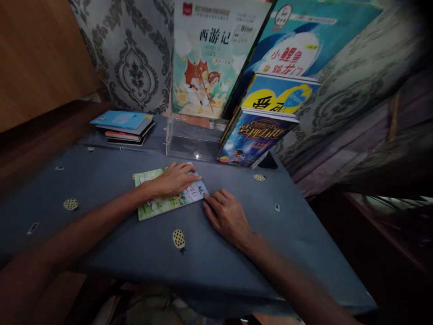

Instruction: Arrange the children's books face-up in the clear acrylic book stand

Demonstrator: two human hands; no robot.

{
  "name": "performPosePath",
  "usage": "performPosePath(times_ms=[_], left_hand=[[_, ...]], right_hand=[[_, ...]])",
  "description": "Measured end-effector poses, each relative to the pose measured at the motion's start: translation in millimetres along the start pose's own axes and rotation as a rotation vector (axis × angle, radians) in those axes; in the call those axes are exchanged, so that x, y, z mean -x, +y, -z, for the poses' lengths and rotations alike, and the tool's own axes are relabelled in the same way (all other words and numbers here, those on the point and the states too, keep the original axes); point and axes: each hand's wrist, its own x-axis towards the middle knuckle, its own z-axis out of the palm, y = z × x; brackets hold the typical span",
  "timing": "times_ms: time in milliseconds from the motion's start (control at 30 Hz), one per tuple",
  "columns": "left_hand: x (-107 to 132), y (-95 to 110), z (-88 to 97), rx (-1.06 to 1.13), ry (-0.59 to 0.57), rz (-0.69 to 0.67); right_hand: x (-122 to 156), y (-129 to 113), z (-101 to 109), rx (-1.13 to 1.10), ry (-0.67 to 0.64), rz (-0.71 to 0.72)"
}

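Note:
A thin picture book (157, 206) with a green and pale blue cover lies closed and slightly turned on the table. My left hand (176, 179) rests flat across the cover, fingers stretched toward its upper right part, hiding some of the picture and title. At the book's right edge is my right hand (227, 216), its fingers bent and drawn together, with the fingertips at the corner of the cover. The thumb is partly hidden from sight.
A clear acrylic book stand (189, 142) rises behind the book, a white-green book (203, 58) upright in it. Beside it stand a teal book (324, 40), a yellow-blue book (287, 92) and a dark blue book (253, 140). Several books (122, 124) are stacked at left on the blue tablecloth (135, 243).

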Motion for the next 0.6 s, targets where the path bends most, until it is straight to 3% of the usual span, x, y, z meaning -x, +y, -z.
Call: performPosePath(times_ms=[167, 333, 600], left_hand=[[12, -17, 19.4, -0.04, -0.063, 0.177], [15, -18, 35.7, -0.102, -0.145, 0.345], [13, -24, 32.9, -0.083, -0.173, 0.549]], right_hand=[[-2, -6, -1, -0.12, 0.064, -0.055], [-15, 3, -4, -0.206, 0.011, -0.139], [-60, 32, -20, -0.18, -0.05, -0.226]])
